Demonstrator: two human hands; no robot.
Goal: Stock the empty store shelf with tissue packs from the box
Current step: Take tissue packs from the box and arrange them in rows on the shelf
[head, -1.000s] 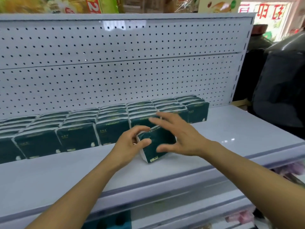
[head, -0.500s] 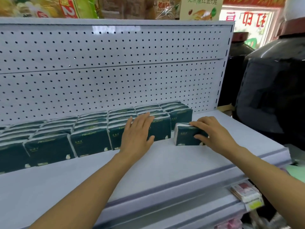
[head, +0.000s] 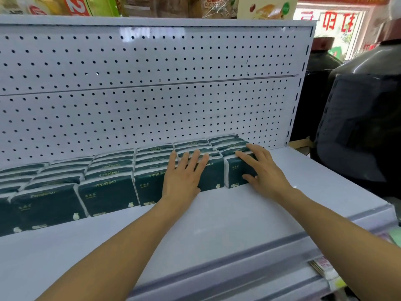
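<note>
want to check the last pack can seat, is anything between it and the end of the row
Nothing visible. The right hand holds the end tissue pack already against the front of the row on the shelf; the left hand lies flat on the neighbouring pack.

Dark green tissue packs (head: 108,195) – white-edged, gold-lettered – on a white shelf (head: 217,224); dotted pegboard (head: 152,105).

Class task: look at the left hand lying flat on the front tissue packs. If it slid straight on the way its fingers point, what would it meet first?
The left hand points toward the back. It would pass over the rear tissue packs and probably meet the pegboard back panel first, though depth is unclear.
</note>
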